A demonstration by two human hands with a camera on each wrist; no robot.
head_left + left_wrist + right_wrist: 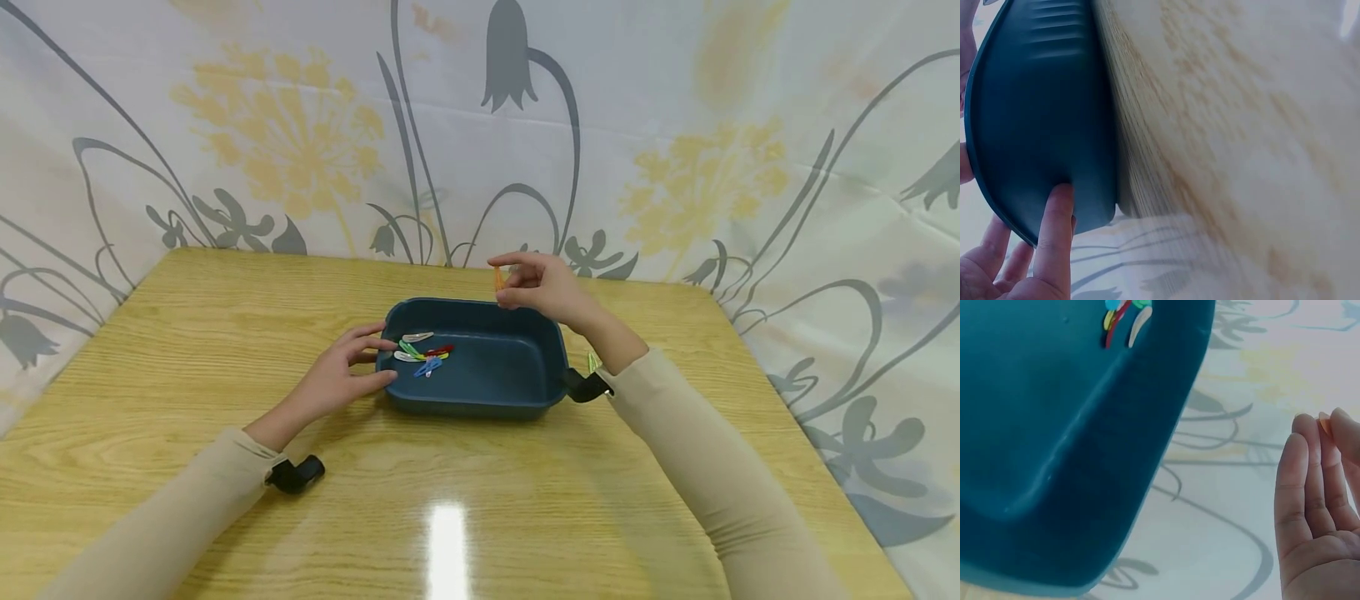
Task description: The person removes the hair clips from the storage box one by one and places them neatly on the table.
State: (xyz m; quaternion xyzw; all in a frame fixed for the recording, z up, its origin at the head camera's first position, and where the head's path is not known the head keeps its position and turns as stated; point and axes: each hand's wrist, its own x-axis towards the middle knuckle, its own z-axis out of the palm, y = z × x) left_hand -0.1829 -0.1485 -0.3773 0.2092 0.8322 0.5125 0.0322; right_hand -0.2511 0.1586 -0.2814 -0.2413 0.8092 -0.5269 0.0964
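A dark blue-green plastic basin [498, 375] stands on the wooden table. Around its left end lies my left hand [341, 375], its fairly straight fingers touching the rim and outer wall; one fingertip [1060, 197] rests against that wall in the left wrist view. My right hand [546, 290] is raised over the basin's far rim. Between thumb and fingertips it pinches an orange hair clip [498, 280], mostly hidden by the fingers in the right wrist view. Several hair clips [431, 364], blue, red, green, yellow and white, lie together inside the basin's left part.
A yellow-green hair clip [592, 362] lies on the table [360, 508] right of the basin, partly hidden behind the right wrist. Black wrist cameras [296, 475] sit below both cuffs. A flower-printed cloth [457, 167] hangs behind the table.
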